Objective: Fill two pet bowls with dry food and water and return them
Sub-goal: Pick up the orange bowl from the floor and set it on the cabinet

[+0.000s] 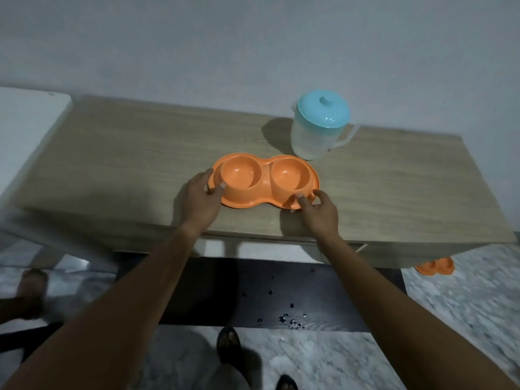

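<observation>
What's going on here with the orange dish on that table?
A person has both hands on an orange double pet bowl on a wooden table: the left hand at its left end, the right hand at its near right edge. Both cups look empty. A lidded pitcher stands just behind it. A second orange bowl sits on the floor, at the table's right end.

Home (marble floor (464,305), wooden table (126,164)).
</observation>
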`<action>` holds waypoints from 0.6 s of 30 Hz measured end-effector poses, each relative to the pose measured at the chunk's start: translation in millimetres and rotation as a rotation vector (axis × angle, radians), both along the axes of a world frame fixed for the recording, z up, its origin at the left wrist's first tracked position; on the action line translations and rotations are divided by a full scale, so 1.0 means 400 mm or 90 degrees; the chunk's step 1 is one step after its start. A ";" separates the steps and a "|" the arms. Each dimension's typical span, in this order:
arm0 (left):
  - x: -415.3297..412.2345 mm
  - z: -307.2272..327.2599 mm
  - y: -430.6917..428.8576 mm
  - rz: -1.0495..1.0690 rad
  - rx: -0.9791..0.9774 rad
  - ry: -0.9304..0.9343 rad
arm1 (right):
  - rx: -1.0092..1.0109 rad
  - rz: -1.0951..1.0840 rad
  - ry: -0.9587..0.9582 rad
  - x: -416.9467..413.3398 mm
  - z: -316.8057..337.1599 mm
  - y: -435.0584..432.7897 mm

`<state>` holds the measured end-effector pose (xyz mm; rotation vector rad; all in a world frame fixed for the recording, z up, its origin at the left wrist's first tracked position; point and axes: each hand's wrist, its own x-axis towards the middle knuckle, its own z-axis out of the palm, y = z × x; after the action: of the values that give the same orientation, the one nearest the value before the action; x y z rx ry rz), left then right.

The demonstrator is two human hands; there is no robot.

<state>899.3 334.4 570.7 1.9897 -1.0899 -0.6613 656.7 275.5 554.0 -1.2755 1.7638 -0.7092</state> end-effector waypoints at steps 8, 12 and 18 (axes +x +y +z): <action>-0.106 -0.038 0.262 0.084 -0.064 -0.015 | -0.011 0.107 0.004 -0.080 -0.035 0.242; -0.156 -0.061 0.363 0.050 -0.025 -0.071 | 0.022 0.137 0.000 -0.112 -0.088 0.331; -0.179 -0.120 0.420 0.023 0.031 -0.097 | 0.051 0.158 -0.018 -0.090 -0.157 0.384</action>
<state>827.8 502.2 522.8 2.1245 -1.1344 -0.5295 620.6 429.0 491.3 -1.3915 1.5600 -0.5072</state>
